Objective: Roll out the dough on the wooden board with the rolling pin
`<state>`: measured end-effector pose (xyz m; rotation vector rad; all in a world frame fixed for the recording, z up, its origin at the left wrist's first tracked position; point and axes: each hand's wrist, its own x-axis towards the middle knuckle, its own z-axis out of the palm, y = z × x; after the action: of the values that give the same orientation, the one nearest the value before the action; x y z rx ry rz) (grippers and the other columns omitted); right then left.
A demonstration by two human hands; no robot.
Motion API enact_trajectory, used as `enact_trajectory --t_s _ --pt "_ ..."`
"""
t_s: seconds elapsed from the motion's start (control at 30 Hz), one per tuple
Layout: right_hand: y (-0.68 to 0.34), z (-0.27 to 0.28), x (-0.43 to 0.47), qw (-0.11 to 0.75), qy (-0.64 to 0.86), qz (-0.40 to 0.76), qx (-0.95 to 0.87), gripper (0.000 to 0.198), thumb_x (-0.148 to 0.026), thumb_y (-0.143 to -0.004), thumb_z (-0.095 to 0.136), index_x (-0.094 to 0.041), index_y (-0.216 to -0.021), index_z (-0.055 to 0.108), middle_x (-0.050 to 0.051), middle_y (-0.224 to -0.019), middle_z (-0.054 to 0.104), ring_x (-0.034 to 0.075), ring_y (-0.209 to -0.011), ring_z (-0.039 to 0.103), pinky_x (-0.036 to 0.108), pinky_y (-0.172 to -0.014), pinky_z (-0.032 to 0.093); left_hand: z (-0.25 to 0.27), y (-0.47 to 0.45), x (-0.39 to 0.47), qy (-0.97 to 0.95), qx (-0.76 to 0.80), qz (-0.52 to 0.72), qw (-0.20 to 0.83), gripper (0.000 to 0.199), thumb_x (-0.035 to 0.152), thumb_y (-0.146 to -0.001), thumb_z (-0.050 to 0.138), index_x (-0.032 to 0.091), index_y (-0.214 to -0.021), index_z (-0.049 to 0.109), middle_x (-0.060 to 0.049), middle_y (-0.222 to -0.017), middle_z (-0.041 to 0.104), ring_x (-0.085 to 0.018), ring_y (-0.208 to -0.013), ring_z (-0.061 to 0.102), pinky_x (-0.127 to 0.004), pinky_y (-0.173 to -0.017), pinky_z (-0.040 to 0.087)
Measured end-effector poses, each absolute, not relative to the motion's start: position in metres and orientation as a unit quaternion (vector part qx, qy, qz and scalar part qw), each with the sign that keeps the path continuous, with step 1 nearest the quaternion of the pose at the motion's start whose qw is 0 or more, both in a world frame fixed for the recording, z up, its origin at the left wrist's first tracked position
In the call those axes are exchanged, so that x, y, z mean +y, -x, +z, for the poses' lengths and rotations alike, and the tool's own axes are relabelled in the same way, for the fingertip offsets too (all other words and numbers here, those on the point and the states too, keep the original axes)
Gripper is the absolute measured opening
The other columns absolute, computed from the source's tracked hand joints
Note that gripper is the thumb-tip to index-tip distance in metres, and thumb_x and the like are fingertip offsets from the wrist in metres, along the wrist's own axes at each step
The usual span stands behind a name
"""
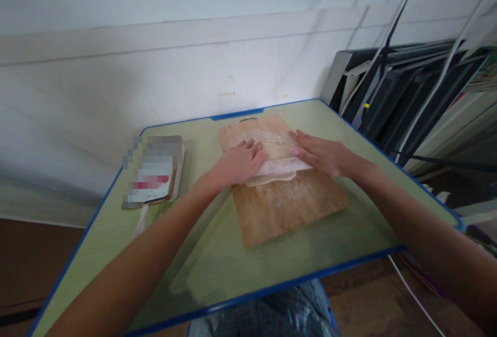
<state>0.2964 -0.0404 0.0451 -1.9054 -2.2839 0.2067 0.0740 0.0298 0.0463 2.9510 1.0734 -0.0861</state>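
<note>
A thin, pale sheet of dough lies on a wooden board, its lower edge uneven. Across it, between my hands, runs a whitish floury roll; whether it is a rolling pin or rolled-up dough I cannot tell. My left hand rests palm down over the roll's left end, fingers slightly bent and pointing away from me. On the other end lies my right hand, flat, with its fingers stretched out and the thumb apart. Both palms hide what is under them. White flour smears mark the board.
The board lies on a light green table with a blue rim. At the left is a packet or flat case, partly blurred out. A white wall stands behind the table. Dark flat panels and hanging cords are at the right.
</note>
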Motion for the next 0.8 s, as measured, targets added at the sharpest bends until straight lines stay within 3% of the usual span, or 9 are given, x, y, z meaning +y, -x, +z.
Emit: enact_trajectory --t_s 0.17,0.37,0.53,0.8 --pt "-0.293 0.048 -0.04 0.055 0.671 0.092 -0.734 0.079 -0.069 -0.086 0.012 -0.02 -0.146 0.028 0.007 -0.146 0.037 0.031 -0.124 0.047 0.046 -0.1 0.04 0.037 -0.07 0.044 -0.96 0.279 -0.026 -0.019 0.043 0.028 -0.097 0.02 0.012 -0.121 0.051 -0.014 -0.133 0.051 -0.025 -0.129 0.04 -0.041 -0.106 0.03" --pt "-0.282 0.046 -0.055 0.076 0.669 0.06 -0.737 0.074 -0.066 -0.089 0.014 -0.02 -0.142 0.037 0.01 -0.136 0.05 0.032 -0.112 0.058 0.047 -0.09 0.049 0.042 -0.065 0.036 -0.958 0.284 -0.036 0.005 0.048 0.034 -0.097 0.017 0.015 -0.124 0.051 -0.011 -0.139 0.048 -0.025 -0.135 0.032 -0.041 -0.109 0.026" --pt "-0.26 0.043 -0.079 0.084 0.636 0.039 -0.766 0.073 -0.061 -0.091 0.01 -0.015 -0.143 0.035 0.014 -0.141 0.045 0.031 -0.121 0.05 0.046 -0.09 0.049 0.055 -0.048 0.016 -0.943 0.324 -0.062 0.044 0.056 0.039 -0.098 0.014 0.008 -0.134 0.043 -0.018 -0.146 0.036 -0.025 -0.14 0.023 -0.038 -0.111 0.021" --pt "-0.257 0.053 -0.062 0.065 0.567 -0.019 -0.821 0.063 -0.051 -0.095 0.013 -0.015 -0.138 0.043 0.013 -0.14 0.046 0.028 -0.132 0.037 0.049 -0.103 0.036 0.047 -0.038 0.004 -0.92 0.381 -0.026 0.082 0.056 0.039 -0.097 0.011 0.014 -0.146 0.019 -0.011 -0.154 0.019 -0.022 -0.142 0.014 -0.039 -0.113 0.019"
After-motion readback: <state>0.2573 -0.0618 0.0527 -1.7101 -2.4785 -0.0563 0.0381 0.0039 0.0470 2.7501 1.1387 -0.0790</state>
